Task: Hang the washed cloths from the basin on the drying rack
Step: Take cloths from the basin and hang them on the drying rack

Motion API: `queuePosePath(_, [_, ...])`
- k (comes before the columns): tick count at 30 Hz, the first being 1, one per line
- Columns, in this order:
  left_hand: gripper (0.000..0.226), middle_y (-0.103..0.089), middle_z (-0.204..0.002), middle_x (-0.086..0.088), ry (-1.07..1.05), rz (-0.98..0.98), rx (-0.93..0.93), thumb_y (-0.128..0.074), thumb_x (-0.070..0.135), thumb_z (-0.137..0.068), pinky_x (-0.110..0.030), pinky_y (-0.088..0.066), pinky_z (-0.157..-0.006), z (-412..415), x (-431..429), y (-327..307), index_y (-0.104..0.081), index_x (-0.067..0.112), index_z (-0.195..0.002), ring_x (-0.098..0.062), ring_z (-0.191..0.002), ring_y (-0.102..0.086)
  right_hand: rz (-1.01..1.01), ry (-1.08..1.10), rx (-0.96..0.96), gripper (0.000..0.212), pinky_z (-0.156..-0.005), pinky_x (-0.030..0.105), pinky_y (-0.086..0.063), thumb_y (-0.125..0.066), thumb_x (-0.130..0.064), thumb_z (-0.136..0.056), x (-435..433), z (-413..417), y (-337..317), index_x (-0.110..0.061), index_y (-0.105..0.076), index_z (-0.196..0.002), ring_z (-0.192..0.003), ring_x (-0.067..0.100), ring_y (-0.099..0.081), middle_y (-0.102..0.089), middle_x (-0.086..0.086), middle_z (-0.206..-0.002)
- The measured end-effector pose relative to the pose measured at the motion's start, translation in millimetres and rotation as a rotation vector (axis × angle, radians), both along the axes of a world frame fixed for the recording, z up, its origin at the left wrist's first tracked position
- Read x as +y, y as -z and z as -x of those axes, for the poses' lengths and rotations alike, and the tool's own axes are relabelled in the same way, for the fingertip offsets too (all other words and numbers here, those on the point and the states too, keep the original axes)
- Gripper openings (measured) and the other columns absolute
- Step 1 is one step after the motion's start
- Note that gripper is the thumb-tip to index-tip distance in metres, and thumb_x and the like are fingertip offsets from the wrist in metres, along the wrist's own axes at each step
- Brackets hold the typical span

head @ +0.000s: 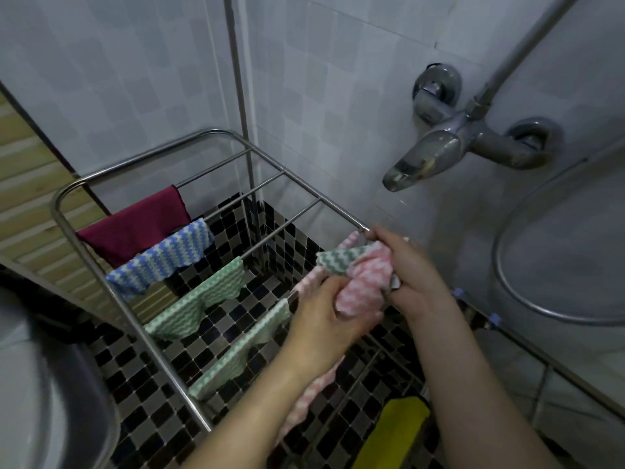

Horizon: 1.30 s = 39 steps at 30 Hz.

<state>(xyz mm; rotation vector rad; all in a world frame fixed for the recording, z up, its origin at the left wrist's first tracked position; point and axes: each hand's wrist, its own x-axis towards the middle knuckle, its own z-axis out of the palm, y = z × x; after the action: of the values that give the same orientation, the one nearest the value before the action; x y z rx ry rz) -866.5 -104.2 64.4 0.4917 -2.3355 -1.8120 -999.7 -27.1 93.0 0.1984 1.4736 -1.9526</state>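
Observation:
A steel drying rack stands over the tiled floor. On its bars hang a maroon cloth, a blue striped cloth and two green striped cloths. My left hand grips the lower end of a bunched pink zigzag cloth above the rack's near bars. My right hand holds the upper end of that bundle, which includes a green zigzag cloth. Another pink cloth hangs below my left forearm. A metal basin shows at the lower left.
A chrome tap juts from the tiled wall at the right, with a shower hose looping beside it. A vertical pipe runs down the corner. A yellow object lies under the rack. A wooden slatted surface is at the left.

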Motion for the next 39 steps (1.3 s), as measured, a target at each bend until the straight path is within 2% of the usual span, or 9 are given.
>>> queuePosePath(4, [0.004, -0.073, -0.082, 0.0, -0.169, -0.396, 0.045, -0.071, 0.017, -0.085, -0.03, -0.055, -0.07, -19, 0, -18, -0.068, 0.016, -0.088, -0.016, -0.077, -0.069, 0.184, -0.068, -0.152, 0.027, -0.091, 0.042, -0.05, -0.062, -0.037, -0.086, 4, -24, -1, -0.01, -0.062, -0.083, -0.087, 0.025, -0.061, -0.061, 0.013, -0.086])
queuePosePath(11, [0.031, -0.056, -0.07, -0.011, -0.379, -0.654, 0.138, -0.054, -0.007, -0.08, -0.028, -0.042, -0.055, -43, -30, -47, -0.051, 0.019, -0.064, -0.018, -0.059, -0.053, 0.436, -0.126, -0.088, 0.043, -0.082, 0.04, -0.058, -0.081, -0.026, -0.065, 16, -46, -9, -0.004, -0.068, -0.099, -0.09, 0.024, -0.067, -0.065, 0.014, -0.1])
queuePosePath(17, [0.038, -0.061, -0.077, 0.003, -0.306, -0.049, 0.105, -0.04, -0.012, -0.085, -0.021, -0.049, -0.051, -56, -55, -69, -0.059, 0.019, -0.076, 0.0, -0.062, -0.058, 0.324, -0.216, 0.055, 0.043, -0.102, 0.05, -0.045, -0.072, -0.013, -0.075, 32, -53, -22, -0.009, -0.067, -0.117, -0.11, 0.03, -0.052, -0.054, 0.015, -0.118])
queuePosePath(21, [0.033, -0.052, -0.114, 0.011, 0.062, 0.45, -0.072, -0.065, 0.027, -0.083, -0.035, -0.051, -0.085, -57, -52, -65, -0.058, 0.045, -0.11, -0.008, -0.104, -0.056, 0.321, -0.175, 0.04, 0.031, -0.09, 0.044, -0.051, -0.062, -0.013, -0.078, 30, -59, -34, -0.011, -0.066, -0.108, -0.097, 0.025, -0.059, -0.061, 0.011, -0.102])
queuePosePath(25, [0.062, -0.04, -0.125, 0.014, 0.076, 0.78, 0.026, -0.072, 0.053, -0.075, -0.037, -0.055, -0.073, -54, -30, -62, -0.039, 0.045, -0.127, -0.009, -0.097, -0.056, 0.344, -0.113, -0.052, 0.016, -0.081, 0.04, -0.053, -0.062, -0.01, -0.079, 25, -64, -31, -0.014, -0.062, -0.095, -0.086, 0.024, -0.061, -0.061, 0.011, -0.095])
queuePosePath(30, [0.024, -0.063, -0.106, 0.013, 0.075, 0.617, 0.2, -0.058, 0.031, -0.089, -0.041, -0.054, -0.078, -43, -29, -64, -0.069, 0.03, -0.111, -0.009, -0.092, -0.061, 0.244, -0.042, 0.032, 0.011, -0.057, 0.028, -0.057, -0.053, -0.002, -0.092, 30, -68, -36, -0.009, -0.062, -0.091, -0.066, 0.018, -0.067, -0.066, 0.01, -0.081])
queuePosePath(33, [0.019, -0.072, -0.077, -0.001, 0.055, 0.337, 0.098, -0.056, 0.026, -0.092, -0.045, -0.056, -0.064, -38, -29, -76, -0.074, 0.022, -0.091, -0.02, -0.067, -0.067, -0.005, -0.115, 0.247, 0.009, -0.053, 0.026, -0.054, -0.063, -0.021, -0.089, 42, -68, -43, -0.014, -0.067, -0.093, -0.066, 0.012, -0.067, -0.068, 0.003, -0.082])
queuePosePath(36, [0.026, -0.072, -0.071, -0.009, 0.134, 0.36, 0.001, -0.055, 0.029, -0.093, -0.045, -0.057, -0.064, -33, -35, -89, -0.074, 0.013, -0.084, -0.026, -0.065, -0.069, -0.327, -0.412, 0.536, 0.043, -0.07, 0.028, -0.051, -0.067, -0.053, -0.074, 60, -65, -51, -0.031, -0.067, -0.11, -0.086, 0.012, -0.064, -0.065, -0.005, -0.098])
queuePosePath(39, [0.034, -0.066, -0.055, -0.009, 0.215, 0.435, -0.061, -0.059, 0.033, -0.09, -0.045, -0.056, -0.054, -26, -35, -99, -0.069, 0.011, -0.067, -0.027, -0.051, -0.065, -0.531, -0.621, 0.773, 0.058, -0.082, 0.021, -0.045, -0.075, -0.058, -0.065, 71, -62, -57, -0.047, -0.058, -0.119, -0.107, 0.007, -0.056, -0.054, -0.007, -0.12])
